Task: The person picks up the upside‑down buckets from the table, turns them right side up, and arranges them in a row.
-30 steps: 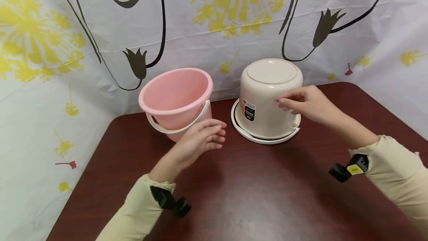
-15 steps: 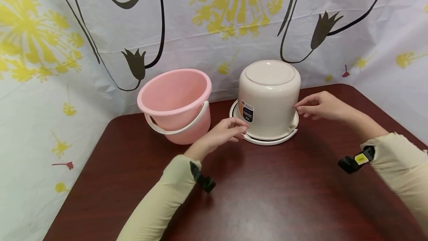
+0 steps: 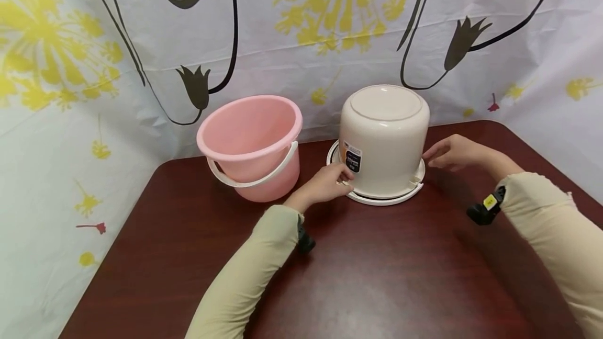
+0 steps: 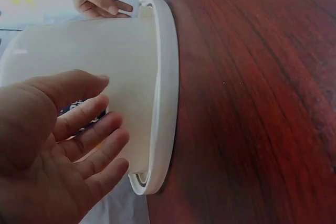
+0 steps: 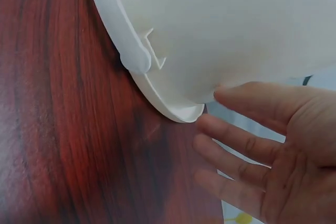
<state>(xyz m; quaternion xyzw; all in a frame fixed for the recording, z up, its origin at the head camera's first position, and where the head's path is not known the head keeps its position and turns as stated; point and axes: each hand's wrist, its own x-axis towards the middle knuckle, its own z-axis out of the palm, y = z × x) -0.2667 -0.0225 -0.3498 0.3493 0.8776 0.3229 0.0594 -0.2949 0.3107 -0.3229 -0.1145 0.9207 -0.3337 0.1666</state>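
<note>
A cream bucket (image 3: 383, 135) stands upside down on the table, its rim and handle (image 3: 381, 201) against the wood. A dark label (image 3: 353, 161) shows on its front left. My left hand (image 3: 327, 184) is at the bucket's lower left, fingers apart and loosely bent in the left wrist view, holding nothing. At the lower right side, my right hand (image 3: 454, 152) reaches toward the rim with its fingers spread. In the right wrist view its thumb and fingertips are close by the bucket wall; whether they touch I cannot tell.
A pink bucket (image 3: 278, 177) stands upright to the left, its white handle (image 3: 264, 180) hanging in front. Both buckets are on a dark red wooden table (image 3: 367, 276). Behind hangs a white cloth (image 3: 292, 67) printed with yellow flowers.
My left hand has moved right, from near the pink bucket to the cream bucket's left side. The right hand has gone from in front of the cream bucket to its right side, lower down.
</note>
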